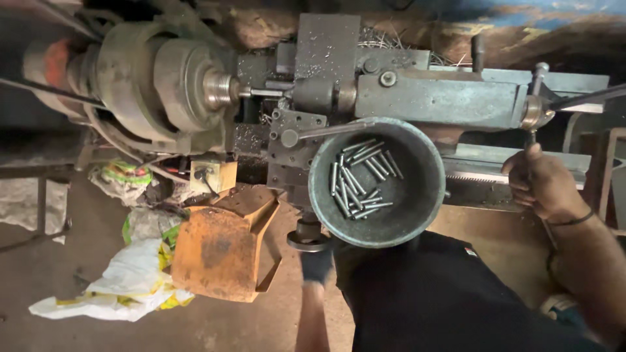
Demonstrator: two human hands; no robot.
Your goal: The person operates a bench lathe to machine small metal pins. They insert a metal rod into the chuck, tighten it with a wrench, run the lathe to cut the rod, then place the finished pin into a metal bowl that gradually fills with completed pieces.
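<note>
I look down on a metal lathe (pixel 417 98) with its chuck (pixel 218 88) at the left. A round grey metal bowl (pixel 430 215) rests on the machine in front of me, with several thin metal rods (pixel 362 179) inside. My right hand (pixel 541 182) is closed around a lever handle at the right end of the lathe. My left hand (pixel 317 264), in a dark glove, reaches up to a small handwheel (pixel 306 241) just below the bowl's left side; its grip is partly hidden.
An orange rusty metal chute (pixel 218 251) sits on the floor at lower left beside crumpled white and yellow plastic bags (pixel 124 287). Metal shavings (pixel 381 39) lie behind the lathe. A drive belt runs past the headstock (pixel 137 78) at the far left.
</note>
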